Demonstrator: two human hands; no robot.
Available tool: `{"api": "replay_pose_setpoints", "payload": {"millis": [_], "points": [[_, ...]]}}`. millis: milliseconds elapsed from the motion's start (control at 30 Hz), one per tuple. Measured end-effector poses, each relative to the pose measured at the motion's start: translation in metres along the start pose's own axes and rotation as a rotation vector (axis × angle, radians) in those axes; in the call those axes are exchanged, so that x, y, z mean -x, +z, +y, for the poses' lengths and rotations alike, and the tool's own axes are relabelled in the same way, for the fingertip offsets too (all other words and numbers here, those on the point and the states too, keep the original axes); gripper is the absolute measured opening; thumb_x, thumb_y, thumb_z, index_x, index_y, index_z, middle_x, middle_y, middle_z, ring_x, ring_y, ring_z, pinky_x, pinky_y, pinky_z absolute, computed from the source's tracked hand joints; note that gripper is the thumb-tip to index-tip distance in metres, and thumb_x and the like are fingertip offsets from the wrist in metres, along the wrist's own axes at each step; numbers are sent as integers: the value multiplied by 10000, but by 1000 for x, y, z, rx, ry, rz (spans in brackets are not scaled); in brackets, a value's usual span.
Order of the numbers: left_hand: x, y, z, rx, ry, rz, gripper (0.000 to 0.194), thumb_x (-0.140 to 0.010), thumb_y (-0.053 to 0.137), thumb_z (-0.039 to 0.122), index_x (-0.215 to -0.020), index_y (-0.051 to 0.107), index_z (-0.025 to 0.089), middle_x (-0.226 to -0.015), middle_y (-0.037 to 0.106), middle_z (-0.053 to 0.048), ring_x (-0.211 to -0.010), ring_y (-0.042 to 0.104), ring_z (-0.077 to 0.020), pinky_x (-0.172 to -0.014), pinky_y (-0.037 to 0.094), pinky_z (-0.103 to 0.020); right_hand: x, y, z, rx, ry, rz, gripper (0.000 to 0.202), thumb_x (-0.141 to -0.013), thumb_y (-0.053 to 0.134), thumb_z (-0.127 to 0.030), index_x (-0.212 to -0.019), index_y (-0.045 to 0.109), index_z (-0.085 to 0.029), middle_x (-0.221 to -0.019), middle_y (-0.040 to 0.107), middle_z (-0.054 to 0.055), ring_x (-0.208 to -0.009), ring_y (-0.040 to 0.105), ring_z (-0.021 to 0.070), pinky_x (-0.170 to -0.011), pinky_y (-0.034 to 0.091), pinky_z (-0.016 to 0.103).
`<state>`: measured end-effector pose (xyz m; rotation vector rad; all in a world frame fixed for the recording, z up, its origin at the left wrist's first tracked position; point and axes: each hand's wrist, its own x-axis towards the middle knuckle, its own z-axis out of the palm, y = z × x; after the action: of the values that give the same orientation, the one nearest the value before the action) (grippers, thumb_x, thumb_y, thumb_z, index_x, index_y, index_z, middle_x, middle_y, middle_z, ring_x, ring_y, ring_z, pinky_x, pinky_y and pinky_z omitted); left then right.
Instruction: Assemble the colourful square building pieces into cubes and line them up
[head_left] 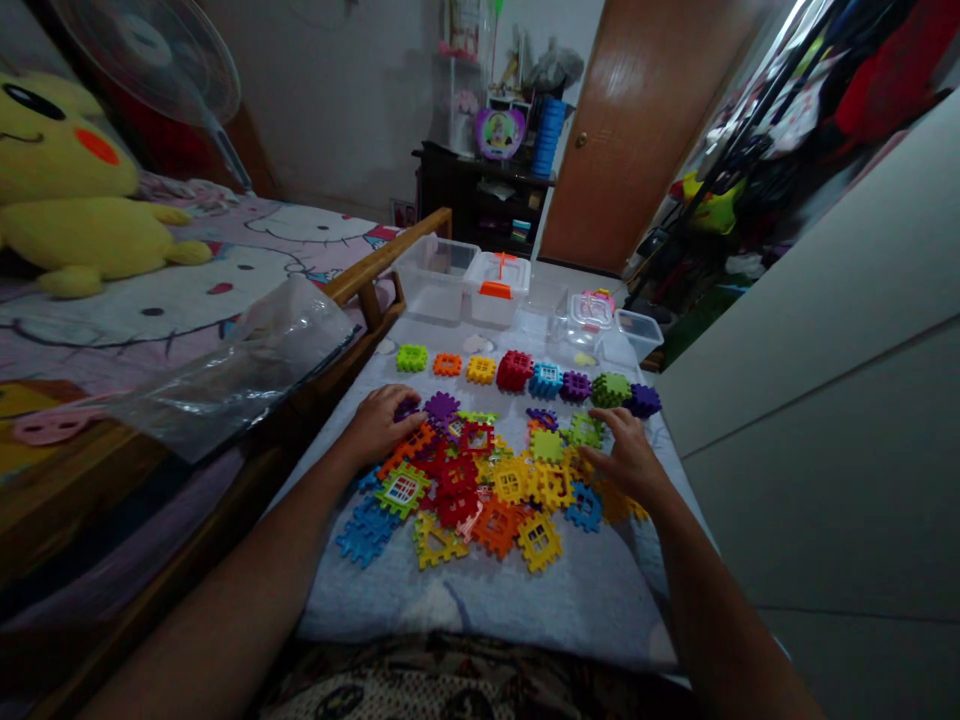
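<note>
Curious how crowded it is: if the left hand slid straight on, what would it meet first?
The left hand would probably meet the bright purple piece, just past the dark purple one at its fingers; depth is unclear.

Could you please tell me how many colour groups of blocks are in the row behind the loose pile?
8, left to right: lime, orange, yellow, red, light blue, purple, green, indigo. Blocks within them may be hidden.

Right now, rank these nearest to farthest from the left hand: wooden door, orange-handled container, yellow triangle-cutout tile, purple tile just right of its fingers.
1. Purple tile, just right of the left hand.
2. Yellow triangle-cutout tile, back toward the body, slightly right.
3. Orange-handled container, ahead, to the right.
4. Wooden door, far ahead, right.
</note>
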<state>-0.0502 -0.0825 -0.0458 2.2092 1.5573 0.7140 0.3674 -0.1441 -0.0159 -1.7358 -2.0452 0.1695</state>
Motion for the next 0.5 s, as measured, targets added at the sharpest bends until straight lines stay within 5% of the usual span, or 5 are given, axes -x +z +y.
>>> {"api": "replay_pose_setpoints", "payload": {"millis": [233, 500], "points": [[0, -3, 3, 6, -11, -10, 415, -835, 529, 561, -1008, 650, 204, -1115, 668, -100, -1088, 589, -284, -1004, 436, -440, 7, 13, 8, 78, -29, -120, 553, -729, 729, -345, -1250, 617, -200, -1192, 617, 133, -1099, 565, 330, -962, 448, 497], [0, -5, 6, 9, -16, -17, 415, -818, 529, 562, -995, 654, 207, -1107, 673, -101, -1080, 596, -293, -1001, 444, -448, 6, -5, 16, -10, -45, -144, 486, -800, 622, -265, -1280, 583, -198, -1276, 605, 125, -1206, 548, 296, -1038, 423, 475]]}}
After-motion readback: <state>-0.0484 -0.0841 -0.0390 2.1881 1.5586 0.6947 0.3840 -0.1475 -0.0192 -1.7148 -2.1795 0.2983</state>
